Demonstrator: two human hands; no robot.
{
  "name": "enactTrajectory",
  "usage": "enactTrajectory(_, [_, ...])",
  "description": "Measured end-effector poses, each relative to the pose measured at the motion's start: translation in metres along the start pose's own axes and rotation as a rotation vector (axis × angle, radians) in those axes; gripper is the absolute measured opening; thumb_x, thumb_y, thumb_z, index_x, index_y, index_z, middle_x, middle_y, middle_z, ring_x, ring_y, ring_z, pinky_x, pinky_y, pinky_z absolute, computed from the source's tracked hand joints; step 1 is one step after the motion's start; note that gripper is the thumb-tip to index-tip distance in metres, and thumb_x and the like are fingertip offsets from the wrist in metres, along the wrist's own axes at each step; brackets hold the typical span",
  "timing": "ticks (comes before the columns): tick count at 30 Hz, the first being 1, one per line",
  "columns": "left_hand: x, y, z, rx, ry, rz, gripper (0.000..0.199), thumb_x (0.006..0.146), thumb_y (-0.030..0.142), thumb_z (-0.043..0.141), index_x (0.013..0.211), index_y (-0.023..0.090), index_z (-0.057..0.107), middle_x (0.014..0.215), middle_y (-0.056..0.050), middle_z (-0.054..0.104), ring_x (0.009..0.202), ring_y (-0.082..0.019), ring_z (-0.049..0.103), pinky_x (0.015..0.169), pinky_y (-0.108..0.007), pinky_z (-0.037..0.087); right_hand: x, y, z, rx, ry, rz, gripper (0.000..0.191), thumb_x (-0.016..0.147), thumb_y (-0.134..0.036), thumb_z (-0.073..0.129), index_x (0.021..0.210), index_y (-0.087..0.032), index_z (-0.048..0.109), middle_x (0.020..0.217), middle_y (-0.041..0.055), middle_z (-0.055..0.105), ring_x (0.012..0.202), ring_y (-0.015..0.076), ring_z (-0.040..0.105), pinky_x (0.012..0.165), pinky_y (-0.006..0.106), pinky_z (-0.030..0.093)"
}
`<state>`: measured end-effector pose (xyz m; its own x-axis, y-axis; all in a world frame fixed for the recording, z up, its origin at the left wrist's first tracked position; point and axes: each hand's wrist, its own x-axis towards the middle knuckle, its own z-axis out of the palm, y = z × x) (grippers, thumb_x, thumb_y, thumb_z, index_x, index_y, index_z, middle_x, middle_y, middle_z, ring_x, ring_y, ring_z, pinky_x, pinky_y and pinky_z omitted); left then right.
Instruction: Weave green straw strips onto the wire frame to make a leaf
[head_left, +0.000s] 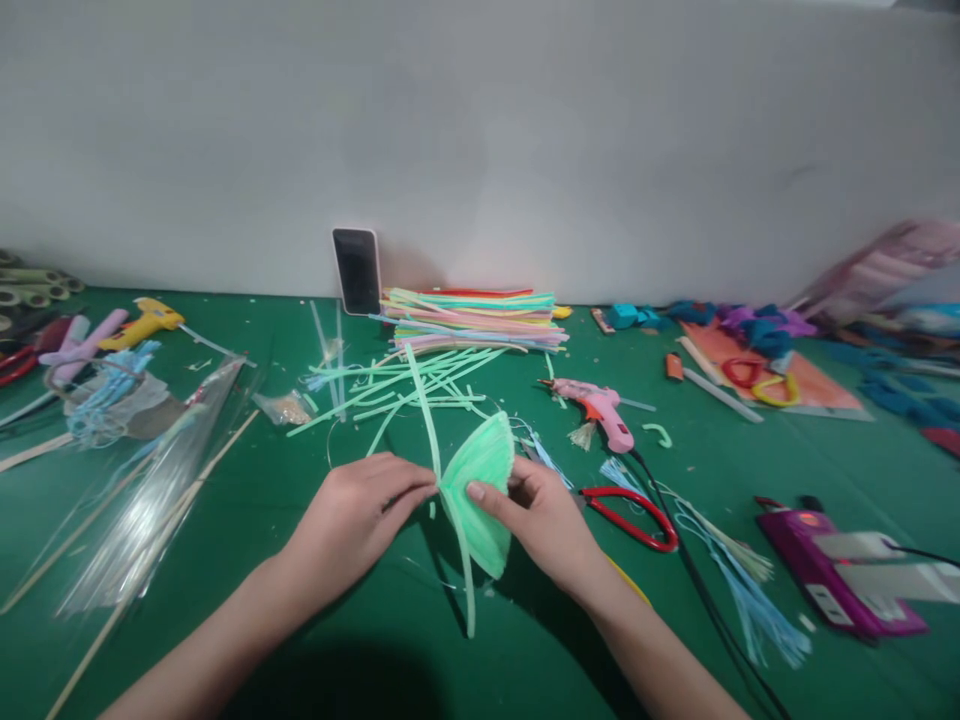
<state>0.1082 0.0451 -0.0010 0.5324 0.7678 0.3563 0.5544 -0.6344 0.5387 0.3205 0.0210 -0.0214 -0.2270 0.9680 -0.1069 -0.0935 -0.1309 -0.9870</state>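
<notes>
My right hand (546,510) is closed on a mint-green fan-shaped piece (480,470) that looks built from pipe cleaners, thumb on its near face and fingers behind. In a pinch, my left hand (375,505) holds a single light-green pipe cleaner (426,405) at its middle, where it meets the narrow point of the fan. This pipe cleaner runs up and down across the point, bending slightly there. Whether the two are joined I cannot tell. Loose green pipe cleaners (390,390) lie scattered just beyond my hands.
Behind stands a phone (358,272) beside a bundle of coloured pipe cleaners (472,322). To the right lie a pink glue gun (596,408), red-handled pliers (634,520), blue tassels (750,590) and a purple power strip (840,570). Leftward are a yellow glue gun (146,322) and clear plastic sleeves (161,480).
</notes>
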Motion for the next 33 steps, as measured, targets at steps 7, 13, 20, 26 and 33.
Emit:
enactTrajectory(7, [0.007, 0.009, -0.002, 0.007, -0.063, -0.313, 0.018, 0.092, 0.029, 0.056, 0.087, 0.023, 0.072, 0.086, 0.002, 0.077, 0.075, -0.016, 0.069, 0.070, -0.026, 0.049, 0.000, 0.009, 0.008, -0.549, 0.422, -0.423, 0.044, 0.084, -0.036, 0.069, 0.122, -0.025, 0.050, 0.117, 0.0100, 0.058, 0.108, 0.0260, 0.058, 0.090, 0.046, 0.050])
enactTrajectory(13, [0.008, 0.015, 0.000, -0.001, -0.023, -0.297, 0.018, 0.094, 0.027, 0.052, 0.085, 0.020, 0.066, 0.081, 0.002, 0.071, 0.071, -0.014, 0.063, 0.068, -0.025, 0.044, -0.007, 0.003, 0.018, -1.010, 0.447, -0.699, 0.006, 0.086, -0.026, 0.067, 0.086, -0.021, 0.064, 0.132, 0.0125, 0.040, 0.132, 0.0340, 0.035, 0.107, 0.055, 0.034])
enactTrajectory(20, [0.008, 0.019, 0.002, -0.210, 0.001, -0.396, 0.014, 0.091, 0.026, 0.055, 0.089, 0.022, 0.068, 0.080, 0.003, 0.071, 0.068, -0.013, 0.062, 0.063, -0.023, 0.045, -0.014, 0.002, 0.027, -1.019, 0.428, -0.724, 0.005, 0.087, -0.019, 0.064, 0.089, -0.021, 0.068, 0.142, 0.0123, 0.031, 0.134, 0.0353, 0.031, 0.107, 0.058, 0.032])
enactTrajectory(26, [0.006, 0.020, 0.004, -0.261, 0.060, -0.420, 0.014, 0.089, 0.028, 0.060, 0.086, 0.022, 0.072, 0.080, 0.003, 0.073, 0.070, -0.015, 0.066, 0.064, -0.024, 0.047, -0.014, 0.000, 0.027, -1.050, 0.480, -0.783, 0.005, 0.085, -0.017, 0.065, 0.087, -0.019, 0.070, 0.141, 0.0135, 0.032, 0.133, 0.0366, 0.033, 0.106, 0.058, 0.034])
enactTrajectory(33, [0.007, 0.019, 0.003, -0.271, 0.079, -0.333, 0.015, 0.090, 0.023, 0.058, 0.084, 0.023, 0.072, 0.087, 0.003, 0.075, 0.078, -0.015, 0.069, 0.071, -0.023, 0.050, -0.014, 0.000, 0.027, -1.101, 0.527, -0.832, 0.005, 0.082, -0.016, 0.069, 0.086, -0.019, 0.071, 0.139, 0.0139, 0.037, 0.132, 0.0371, 0.035, 0.107, 0.056, 0.034])
